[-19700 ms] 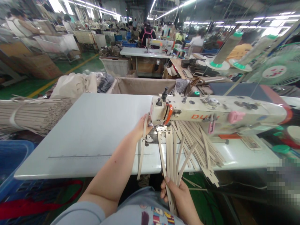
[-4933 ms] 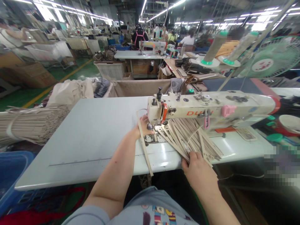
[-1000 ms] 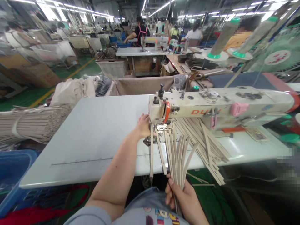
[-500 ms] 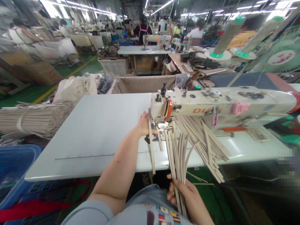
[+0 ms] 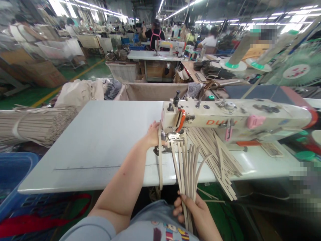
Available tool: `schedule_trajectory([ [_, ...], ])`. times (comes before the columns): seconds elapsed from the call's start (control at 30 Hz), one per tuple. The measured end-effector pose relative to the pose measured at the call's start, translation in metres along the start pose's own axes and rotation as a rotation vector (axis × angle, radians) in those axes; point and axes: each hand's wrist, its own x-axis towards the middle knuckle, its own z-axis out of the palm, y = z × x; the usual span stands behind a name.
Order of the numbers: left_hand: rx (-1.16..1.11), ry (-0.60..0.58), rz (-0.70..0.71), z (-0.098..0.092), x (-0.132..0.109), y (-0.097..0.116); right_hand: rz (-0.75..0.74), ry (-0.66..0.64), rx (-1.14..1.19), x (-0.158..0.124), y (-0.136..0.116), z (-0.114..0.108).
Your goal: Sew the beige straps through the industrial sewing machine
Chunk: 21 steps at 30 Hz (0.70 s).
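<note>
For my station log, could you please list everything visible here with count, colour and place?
table: one, pale grey, centre.
sewing machine: one, cream, on the table's right half.
loose strips: many, beige, fanned under the machine arm.
held strips: a handful, beige, from the needle down past the table's edge.
single strip: one, beige, hanging over the front edge.
tied bundle: one, beige, left of the table.
crate: one, blue, lower left.
thread cones: two, beige, upper right.
fan: one, green, far right.
co-worker: one, black top, at a far machine.
left hand: one, by the needle, touching the single strip.
right hand: one, below the table's edge, gripping the held strips.
</note>
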Motion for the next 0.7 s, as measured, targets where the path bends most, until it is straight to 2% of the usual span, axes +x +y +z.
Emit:
schedule_trajectory([
  [0.2, 0.013, 0.065, -0.008, 0.003, 0.005, -0.003, -0.024, 0.021, -0.073, 0.001, 0.003, -0.003],
  [0.37, 0.018, 0.138, 0.003, 0.004, 0.007, -0.001, -0.057, 0.022, -0.035, 0.002, 0.006, -0.002],
  [0.57, 0.062, 0.135, 0.004, 0.003, 0.004, 0.004, -0.066, 0.032, -0.03, 0.002, 0.007, 0.001],
  [0.7, -0.005, 0.153, 0.023, 0.007, 0.011, 0.005, -0.055, 0.017, -0.069, 0.001, 0.005, 0.004],
])
